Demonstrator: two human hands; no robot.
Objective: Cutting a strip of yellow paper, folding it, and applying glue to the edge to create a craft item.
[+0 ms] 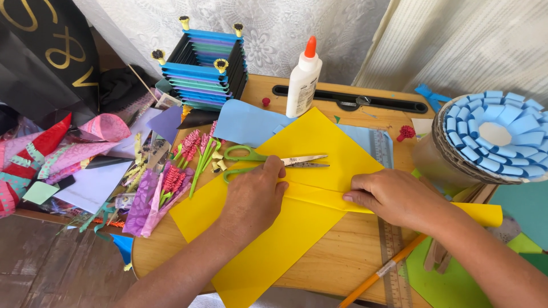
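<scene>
In the head view, both hands press flat on a large yellow paper sheet that lies across the middle of the small wooden table, one corner hanging over the near edge. The left hand rests palm down with fingers close together on the sheet; the right hand holds down a folded flap, its fingertips on the crease line, gripping nothing. It seems the step in hand is folding the sheet and flattening the crease; I judge that the next move calls for firm, even pressure along the fold so the line comes out straight. The paper looks smooth, thin and matte. Just above the left hand lie green-handled metal scissors, blades closed, on the same sheet. Near the far edge stands a white glue bottle with an orange cap, beside a light blue paper sheet. At the right edge sits a round piece with looped blue paper petals. At the left edge lie small pink paper flowers with green stems. An orange pencil and a clear plastic ruler lie near the near right corner.
</scene>
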